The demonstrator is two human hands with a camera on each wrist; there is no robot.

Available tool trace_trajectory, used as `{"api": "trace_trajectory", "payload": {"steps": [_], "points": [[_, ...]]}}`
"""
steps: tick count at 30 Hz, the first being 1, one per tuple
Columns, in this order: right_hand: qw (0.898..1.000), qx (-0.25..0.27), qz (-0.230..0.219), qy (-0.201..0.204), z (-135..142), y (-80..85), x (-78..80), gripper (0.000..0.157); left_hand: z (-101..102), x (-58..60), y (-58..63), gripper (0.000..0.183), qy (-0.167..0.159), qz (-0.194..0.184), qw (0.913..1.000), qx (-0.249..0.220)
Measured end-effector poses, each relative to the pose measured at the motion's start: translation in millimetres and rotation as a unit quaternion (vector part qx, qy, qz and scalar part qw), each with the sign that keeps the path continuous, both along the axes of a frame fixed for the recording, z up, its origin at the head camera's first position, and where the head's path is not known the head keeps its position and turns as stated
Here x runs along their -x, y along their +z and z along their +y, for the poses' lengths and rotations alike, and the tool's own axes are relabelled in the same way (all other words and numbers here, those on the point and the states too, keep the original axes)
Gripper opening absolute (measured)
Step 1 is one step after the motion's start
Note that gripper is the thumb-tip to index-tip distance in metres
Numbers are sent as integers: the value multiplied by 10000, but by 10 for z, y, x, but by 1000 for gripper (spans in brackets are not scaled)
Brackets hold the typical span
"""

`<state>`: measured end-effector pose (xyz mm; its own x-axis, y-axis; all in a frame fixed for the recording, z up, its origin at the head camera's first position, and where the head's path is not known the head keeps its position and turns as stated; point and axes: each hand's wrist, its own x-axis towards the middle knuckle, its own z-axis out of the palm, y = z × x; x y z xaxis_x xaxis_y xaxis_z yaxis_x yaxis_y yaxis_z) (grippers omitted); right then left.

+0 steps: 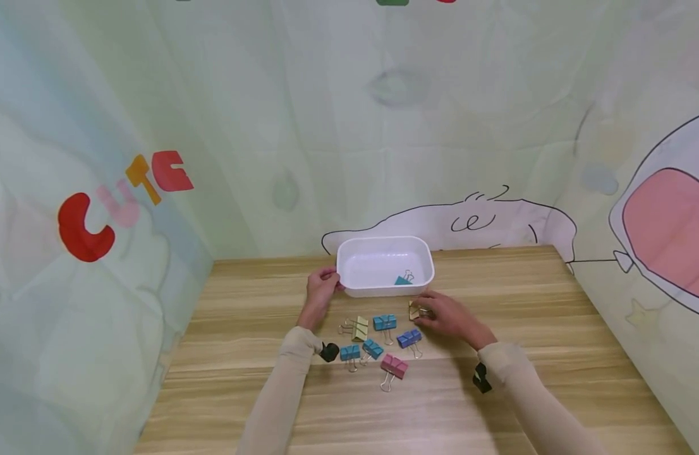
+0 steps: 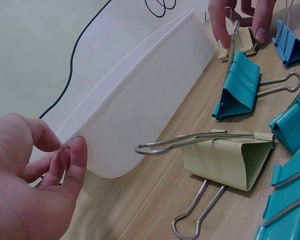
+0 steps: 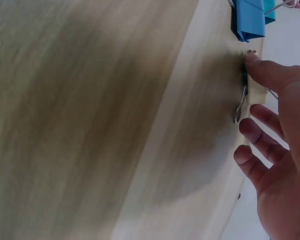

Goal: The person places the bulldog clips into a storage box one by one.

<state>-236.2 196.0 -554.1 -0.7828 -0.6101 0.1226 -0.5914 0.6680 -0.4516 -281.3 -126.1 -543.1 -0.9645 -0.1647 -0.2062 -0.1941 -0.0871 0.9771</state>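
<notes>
A white plastic tub (image 1: 378, 292) stands at the back of the table, with a teal binder clip (image 1: 403, 280) inside it. My left hand (image 1: 320, 294) pinches the tub's left rim between thumb and fingers; the left wrist view shows this grip closely. Just in front of the tub's right end, my right hand (image 1: 450, 318) holds a pale yellow binder clip (image 3: 258, 92) at the tabletop. The thumb lies on one end of that clip in the right wrist view, and the hand partly hides it in the head view.
Several binder clips lie between the forearms: another pale yellow one (image 1: 359, 328), teal-blue ones (image 1: 385, 322), a dark blue one (image 1: 409, 339) and a pink one (image 1: 394, 366). A printed curtain (image 1: 327, 126) hangs behind the wooden table (image 1: 236, 354).
</notes>
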Motion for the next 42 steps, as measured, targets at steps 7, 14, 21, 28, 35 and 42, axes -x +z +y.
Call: {"api": "trace_trajectory", "payload": {"steps": [7, 14, 21, 28, 35, 42], "points": [[9999, 68, -94, -113, 16, -88, 3, 36, 26, -33, -12, 35, 111, 107, 9999, 14], [9999, 88, -29, -126, 34, -95, -8, 34, 31, -24, -31, 35, 98, 74, 9999, 20], [9998, 104, 44, -177, 32, -55, -22, 31, 34, -18, -29, 34, 114, 8, 9999, 84], [9995, 138, 229, -157, -18, 57, -22, 29, 34, -24, -19, 34, 135, 6, 9999, 85], [9981, 263, 560, 22, -141, 269, 28, 28, 26, -31, -5, 34, 132, 28, 9999, 47], [9952, 163, 959, 116, -284, 631, 163, 29, 22, -27, -3, 33, 118, -27, 9999, 54]]}}
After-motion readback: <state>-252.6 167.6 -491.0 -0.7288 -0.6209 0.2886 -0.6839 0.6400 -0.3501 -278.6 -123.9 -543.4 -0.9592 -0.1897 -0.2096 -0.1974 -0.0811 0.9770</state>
